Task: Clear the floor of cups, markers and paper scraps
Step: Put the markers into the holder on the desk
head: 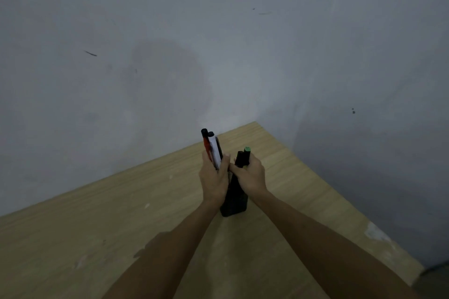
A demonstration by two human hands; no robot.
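**Both hands holding markers above a dark holder on the worktop**

The left hand (213, 177) grips a bundle of markers (212, 149), its fingers curled round the lower ends; a red barrel, a white barrel and dark caps rise upright above the fist. The right hand (250, 176) grips a second set, the green-tipped markers (244, 158), which are dark-bodied and also point upward. The two hands sit just beside each other, touching near the thumbs. Directly beneath them stands a dark holder (234, 201), resting on the pale wooden worktop (121, 213), near its far corner. A grey wall (170, 31) rises behind the worktop.
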